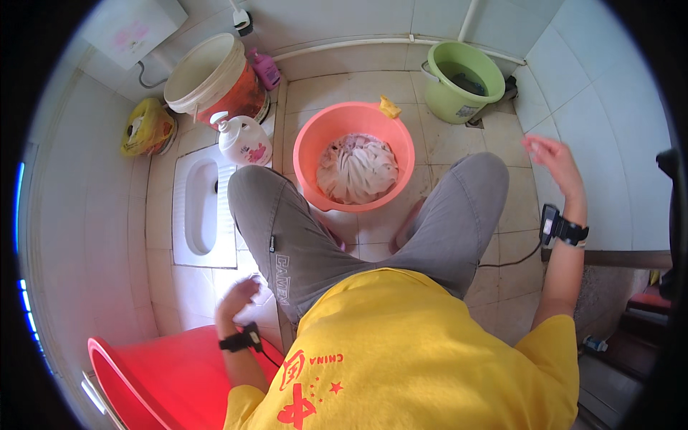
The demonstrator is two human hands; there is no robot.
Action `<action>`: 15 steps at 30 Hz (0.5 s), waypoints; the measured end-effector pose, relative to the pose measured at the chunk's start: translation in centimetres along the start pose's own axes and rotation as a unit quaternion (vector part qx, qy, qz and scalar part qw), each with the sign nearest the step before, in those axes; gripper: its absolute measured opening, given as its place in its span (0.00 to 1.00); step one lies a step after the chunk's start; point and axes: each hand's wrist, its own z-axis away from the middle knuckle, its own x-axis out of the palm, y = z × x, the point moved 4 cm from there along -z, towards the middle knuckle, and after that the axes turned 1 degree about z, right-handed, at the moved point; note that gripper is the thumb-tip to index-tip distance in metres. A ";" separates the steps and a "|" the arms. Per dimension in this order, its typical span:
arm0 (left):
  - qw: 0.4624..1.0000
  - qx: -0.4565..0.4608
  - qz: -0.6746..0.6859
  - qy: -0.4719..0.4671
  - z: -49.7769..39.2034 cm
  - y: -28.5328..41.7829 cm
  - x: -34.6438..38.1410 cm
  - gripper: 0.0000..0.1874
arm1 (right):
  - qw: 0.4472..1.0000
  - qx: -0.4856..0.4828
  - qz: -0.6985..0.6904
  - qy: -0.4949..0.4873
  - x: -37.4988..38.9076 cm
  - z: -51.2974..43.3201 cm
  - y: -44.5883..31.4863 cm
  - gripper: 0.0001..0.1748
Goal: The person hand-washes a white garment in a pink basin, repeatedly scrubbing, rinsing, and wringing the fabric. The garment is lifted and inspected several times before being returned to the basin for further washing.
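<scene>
Between my knees, on the tiled floor, stands a coral plastic basin point(307, 121) with bunched pale wet fabric point(359, 171) and some suds in it. A yellow sponge point(390, 107) rests on the basin's far rim. My right hand point(549, 156) is raised to the right of my right knee, near the tiled wall, and touches nothing that I can see; its fingers are slightly curled. My left hand point(240, 298) hangs beside my left thigh, above the edge of a red plastic tub point(177, 365). It is blurred, and whether it holds anything is unclear.
A squat toilet point(201, 209) lies left of my left knee, with a white pump bottle point(244, 142) beyond it. Farther back are a large paint bucket point(215, 80), a purple pump bottle point(265, 69) and a bagged yellow container point(146, 129). A green bucket point(449, 102) holds dark water at the back right.
</scene>
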 end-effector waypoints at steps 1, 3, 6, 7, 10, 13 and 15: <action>0.999 0.045 -0.018 0.021 0.9 3.0 -1.7 0.24 | 0.998 -0.052 -0.028 -0.007 0.3 -0.2 -3.2 0.20; 0.984 0.145 0.087 0.059 2.8 8.8 -4.0 0.23 | 0.994 -0.106 0.001 -0.030 1.3 -0.6 -9.0 0.19; 0.966 0.247 0.044 0.064 5.7 16.9 -5.7 0.23 | 0.982 -0.179 -0.007 -0.056 4.3 -1.5 -15.8 0.19; 0.962 0.262 0.046 0.056 6.3 19.4 -6.2 0.24 | 0.979 -0.189 -0.005 -0.072 5.7 -2.1 -17.3 0.19; 0.945 0.323 0.011 0.050 7.7 26.0 -7.1 0.27 | 0.972 -0.204 -0.016 -0.115 9.8 -4.5 -19.9 0.19; 0.924 0.383 -0.006 0.010 7.2 31.9 -7.3 0.27 | 0.970 -0.186 -0.034 -0.154 14.8 -9.2 -20.0 0.20; 0.917 0.398 0.002 -0.015 5.2 35.1 -6.3 0.26 | 0.970 -0.164 -0.043 -0.176 19.4 -13.3 -18.2 0.21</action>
